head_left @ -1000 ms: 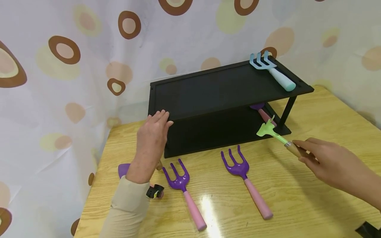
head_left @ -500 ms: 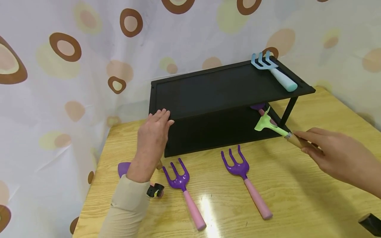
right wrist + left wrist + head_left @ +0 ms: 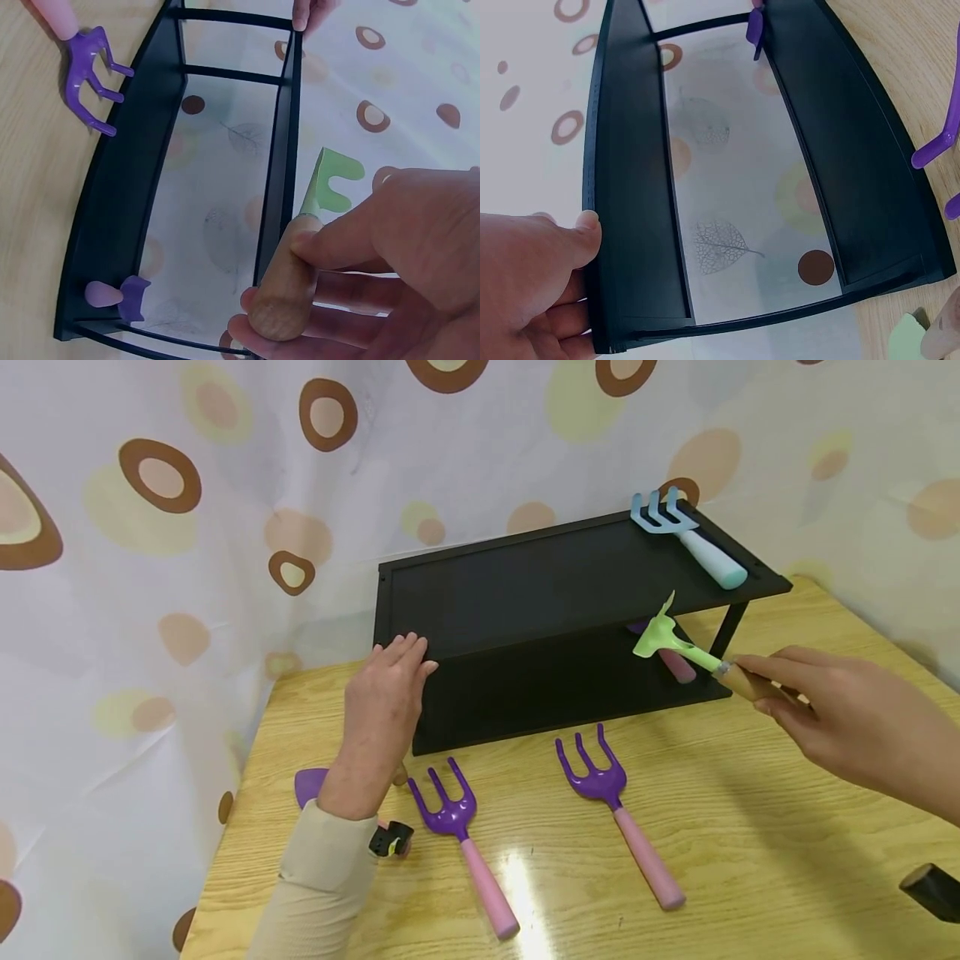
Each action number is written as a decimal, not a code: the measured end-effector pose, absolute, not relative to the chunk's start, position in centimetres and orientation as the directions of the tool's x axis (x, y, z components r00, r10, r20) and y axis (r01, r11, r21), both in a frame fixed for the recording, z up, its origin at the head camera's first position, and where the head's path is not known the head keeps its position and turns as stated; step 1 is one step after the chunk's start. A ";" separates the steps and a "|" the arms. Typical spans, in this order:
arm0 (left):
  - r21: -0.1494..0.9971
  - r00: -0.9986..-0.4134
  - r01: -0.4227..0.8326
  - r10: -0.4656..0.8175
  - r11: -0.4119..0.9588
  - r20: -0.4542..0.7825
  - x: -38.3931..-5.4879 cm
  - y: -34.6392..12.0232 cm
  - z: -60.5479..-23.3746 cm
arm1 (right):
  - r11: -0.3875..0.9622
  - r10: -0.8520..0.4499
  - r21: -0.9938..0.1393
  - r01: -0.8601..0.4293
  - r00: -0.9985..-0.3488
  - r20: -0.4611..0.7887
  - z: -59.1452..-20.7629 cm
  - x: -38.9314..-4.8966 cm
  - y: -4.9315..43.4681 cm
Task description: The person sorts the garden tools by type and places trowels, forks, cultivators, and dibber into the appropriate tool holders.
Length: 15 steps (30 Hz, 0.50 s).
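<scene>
My right hand pinches the wooden handle of a small green garden hoe, its head raised in front of the shelf's right end; the right wrist view shows its forked green side. My left hand holds the front left corner of a low black two-tier shelf, fingers over the top board, thumb at its front edge. A light blue hand rake lies on the top board's right end. Partly hidden behind the hoe, a purple tool with a pink handle lies on the lower board.
Two purple hand forks, one on the left and one on the right, lie on the wooden table before the shelf. My left arm partly covers a purple-bladed tool. Another wooden-handled green tool lies close by. A patterned curtain hangs behind.
My right hand has risen with the green hoe, bringing its head up toward the top board's front edge. The left hand stays on the shelf corner.
</scene>
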<state>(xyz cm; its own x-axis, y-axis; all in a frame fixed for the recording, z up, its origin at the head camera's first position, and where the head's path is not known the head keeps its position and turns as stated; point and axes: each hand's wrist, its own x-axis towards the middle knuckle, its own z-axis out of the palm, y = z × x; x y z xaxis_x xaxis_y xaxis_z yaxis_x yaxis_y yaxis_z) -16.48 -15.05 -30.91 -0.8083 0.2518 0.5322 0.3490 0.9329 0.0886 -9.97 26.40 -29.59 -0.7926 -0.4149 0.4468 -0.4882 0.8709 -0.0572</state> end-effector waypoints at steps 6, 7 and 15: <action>0.091 -0.805 0.352 0.252 0.931 0.538 -16.5 -15.1 -30.9 | 0.889 -0.389 -0.068 -0.452 -0.826 0.408 -28.4 -11.1 25.4; 0.090 -0.803 0.353 0.253 0.931 0.539 -16.5 -15.1 -30.9 | 0.889 -0.392 -0.067 -0.452 -0.829 0.400 -28.3 -11.3 25.2; 0.098 -0.808 0.351 0.249 0.931 0.533 -16.5 -15.1 -31.0 | 0.886 -0.401 -0.079 -0.457 -0.840 0.366 -27.2 -13.4 24.3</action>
<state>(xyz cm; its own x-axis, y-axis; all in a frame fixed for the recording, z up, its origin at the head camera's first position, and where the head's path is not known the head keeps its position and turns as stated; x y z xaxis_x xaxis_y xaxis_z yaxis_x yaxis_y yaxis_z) -16.50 -15.11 -30.99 -0.8085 0.2489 0.5333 0.3513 0.9311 0.0981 -13.44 24.28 -27.17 -0.8399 -0.4006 0.3661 -0.4569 0.8860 -0.0787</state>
